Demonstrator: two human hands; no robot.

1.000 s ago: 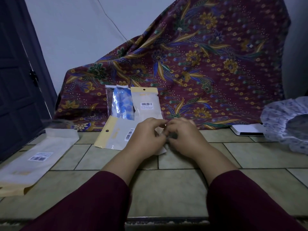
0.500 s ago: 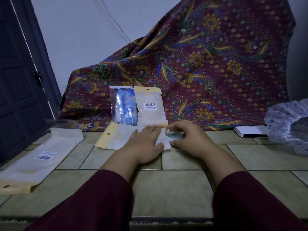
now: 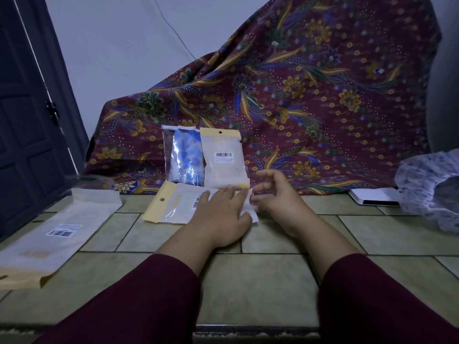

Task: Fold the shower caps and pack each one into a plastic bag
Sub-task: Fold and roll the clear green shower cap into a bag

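Note:
A plastic bag (image 3: 173, 207) with a yellow header lies flat on the tiled floor. My left hand (image 3: 221, 214) presses on it with straight fingers. My right hand (image 3: 275, 194) hovers at the bag's right end, fingers loosely curled and holding nothing. Behind, two packed bags lean on the patterned cloth: one with a blue shower cap (image 3: 187, 157), one white with a barcode (image 3: 224, 161). A white flowered shower cap (image 3: 427, 187) lies loose at the right edge.
A stack of empty bags (image 3: 57, 234) lies at the left on the floor. A dark door (image 3: 27, 120) stands at far left. A flat white object (image 3: 372, 197) rests beside the loose cap. The maroon batik cloth (image 3: 310, 95) drapes over something behind.
My left hand went from pinching at the bag's end to lying flat on the bag. My right hand let go of the end and lifted off slightly.

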